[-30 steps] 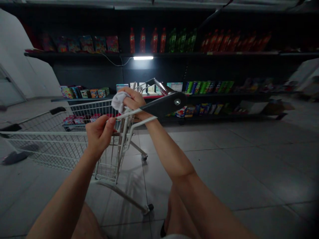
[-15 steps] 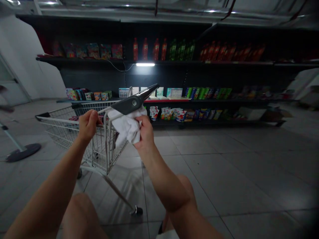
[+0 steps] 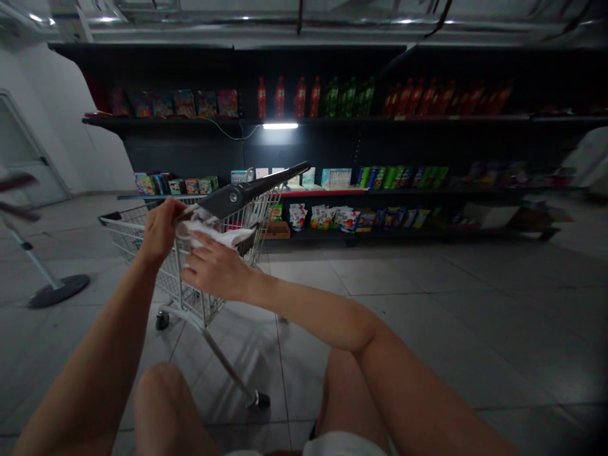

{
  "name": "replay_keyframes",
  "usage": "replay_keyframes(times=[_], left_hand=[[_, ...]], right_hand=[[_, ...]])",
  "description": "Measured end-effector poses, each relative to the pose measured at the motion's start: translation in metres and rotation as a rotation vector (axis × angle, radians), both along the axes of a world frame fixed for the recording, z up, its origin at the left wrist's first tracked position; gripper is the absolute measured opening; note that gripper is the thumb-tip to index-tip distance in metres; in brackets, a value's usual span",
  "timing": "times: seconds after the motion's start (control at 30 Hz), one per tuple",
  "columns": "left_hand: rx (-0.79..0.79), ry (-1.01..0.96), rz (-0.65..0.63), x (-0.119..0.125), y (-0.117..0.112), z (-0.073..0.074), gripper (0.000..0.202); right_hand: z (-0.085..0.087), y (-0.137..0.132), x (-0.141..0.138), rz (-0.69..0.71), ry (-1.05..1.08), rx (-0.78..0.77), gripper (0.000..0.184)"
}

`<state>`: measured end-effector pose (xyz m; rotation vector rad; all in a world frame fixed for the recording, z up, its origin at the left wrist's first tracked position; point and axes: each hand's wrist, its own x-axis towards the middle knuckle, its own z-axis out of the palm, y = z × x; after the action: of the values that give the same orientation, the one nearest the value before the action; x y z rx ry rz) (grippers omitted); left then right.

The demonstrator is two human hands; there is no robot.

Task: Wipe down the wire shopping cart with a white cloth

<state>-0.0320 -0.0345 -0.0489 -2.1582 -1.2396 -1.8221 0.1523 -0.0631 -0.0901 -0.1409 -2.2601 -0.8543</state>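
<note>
A metal shopping cart stands before me, its dark plastic handle slanting up to the right. My left hand is closed around the cart's top rim, just left of the handle's near end. With my right hand I hold a white cloth against the wire frame under the handle. The cloth reaches from beside my left hand to the right, and part of it is hidden behind my right fingers.
Behind the cart runs a long dark shelf unit with red bottles, green bottles, boxes and snack bags. A lamp strip glows there. A stand with a round base is on the tiled floor at left.
My right hand has moved left with the cloth, close to my left hand. The cart has turned somewhat, and its handle lies flatter. My left hand stays on the rim.
</note>
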Motion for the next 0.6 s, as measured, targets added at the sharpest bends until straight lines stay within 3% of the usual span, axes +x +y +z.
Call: replay_keyframes(times=[0.1,0.2,0.27,0.33,0.43,0.53,0.6], left_hand=[[-0.010,-0.031,-0.043,0.003,-0.004,0.004,0.067],[0.065,-0.070,-0.053,0.029,-0.019,0.015,0.054],[0.154,-0.066,-0.058,0.057,-0.034,0.026,0.054],[0.214,0.049,0.017,0.086,-0.047,0.035,0.057],[0.279,0.114,0.172,0.113,-0.053,0.040,0.051],[0.340,0.056,0.148,0.118,-0.046,0.035,0.046],[0.383,0.033,0.110,0.115,-0.042,0.032,0.045]], right_hand=[[-0.005,-0.006,0.033,0.167,0.177,0.063,0.016],[0.020,-0.014,0.073,0.289,0.683,0.005,0.025],[0.043,-0.006,0.084,0.325,0.863,-0.067,0.032],[0.062,0.020,0.083,0.313,0.787,-0.178,0.035],[0.078,0.085,0.082,0.219,0.620,-0.376,0.033],[0.088,0.141,0.094,0.131,0.694,-0.534,0.029],[0.094,0.155,0.102,0.091,0.682,-0.577,0.027]])
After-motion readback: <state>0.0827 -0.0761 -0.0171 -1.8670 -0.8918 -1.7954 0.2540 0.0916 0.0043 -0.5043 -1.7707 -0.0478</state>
